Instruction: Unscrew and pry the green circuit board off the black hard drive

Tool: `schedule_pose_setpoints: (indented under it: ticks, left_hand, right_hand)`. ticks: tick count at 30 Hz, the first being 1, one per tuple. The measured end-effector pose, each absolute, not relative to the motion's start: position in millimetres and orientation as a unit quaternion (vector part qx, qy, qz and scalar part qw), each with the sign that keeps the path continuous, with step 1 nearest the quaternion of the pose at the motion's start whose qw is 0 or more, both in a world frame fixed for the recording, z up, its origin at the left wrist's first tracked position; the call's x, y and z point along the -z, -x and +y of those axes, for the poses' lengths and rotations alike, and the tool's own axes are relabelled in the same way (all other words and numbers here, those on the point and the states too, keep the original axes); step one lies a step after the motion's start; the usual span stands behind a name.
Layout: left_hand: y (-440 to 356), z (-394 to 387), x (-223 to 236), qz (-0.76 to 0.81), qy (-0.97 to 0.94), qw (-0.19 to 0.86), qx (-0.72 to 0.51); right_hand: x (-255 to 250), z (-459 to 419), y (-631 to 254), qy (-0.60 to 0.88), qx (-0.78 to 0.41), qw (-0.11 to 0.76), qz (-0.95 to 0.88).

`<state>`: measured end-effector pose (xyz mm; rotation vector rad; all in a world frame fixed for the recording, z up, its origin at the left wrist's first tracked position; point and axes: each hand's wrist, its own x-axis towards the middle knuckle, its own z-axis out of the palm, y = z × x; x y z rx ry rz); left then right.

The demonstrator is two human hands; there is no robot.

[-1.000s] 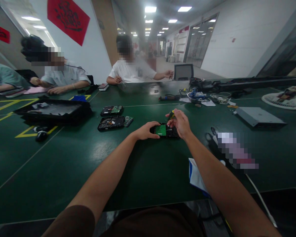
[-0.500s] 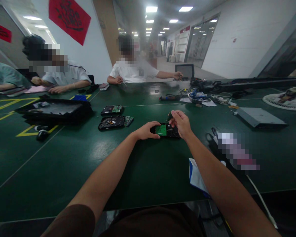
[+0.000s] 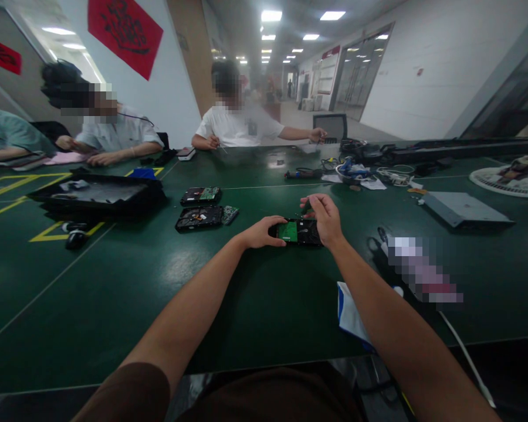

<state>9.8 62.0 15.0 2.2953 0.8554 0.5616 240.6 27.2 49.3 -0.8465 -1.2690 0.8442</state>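
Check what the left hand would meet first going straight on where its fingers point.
The hard drive, which the left hand holds at one end. Beyond it, probably the right hand, though depth is unclear from this view.

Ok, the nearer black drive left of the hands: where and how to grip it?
Probably pinch its left end, from the left: the nearer drive lies flat, that end free, with a small circuit board at its right end and another drive behind.
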Motion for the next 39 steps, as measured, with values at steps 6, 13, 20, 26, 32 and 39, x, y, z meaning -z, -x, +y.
schedule_pose_setpoints:
  ticks: [6,13,20,26,32,39]
  left_hand:
    - [-10,63,-14,0.326,-0.867,0.31,-0.214]
    - [-8,63,-13,0.329,-0.869,0.303,-0.209]
    - [-9,65,-11,0.322,-0.87,0.302,-0.218]
    - [-9,64,-12,0.321,-0.87,0.304,-0.216]
    - [-10,61,-17,0.336,-0.863,0.314,-0.208]
    - [-10,62,-15,0.327,-0.866,0.31,-0.216]
  right_hand:
    - [-54,21,-238,0.367,-0.371,0.64,-0.565]
    - [-48,26,-239,0.362,-0.386,0.649,-0.546]
    - [-50,23,-239,0.385,-0.326,0.641,-0.578]
    - [-52,18,-238,0.418,-0.246,0.624,-0.612]
    - [-58,11,-238,0.434,-0.144,0.595,-0.661]
    - [-57,12,-240,0.434,-0.138,0.59,-0.667]
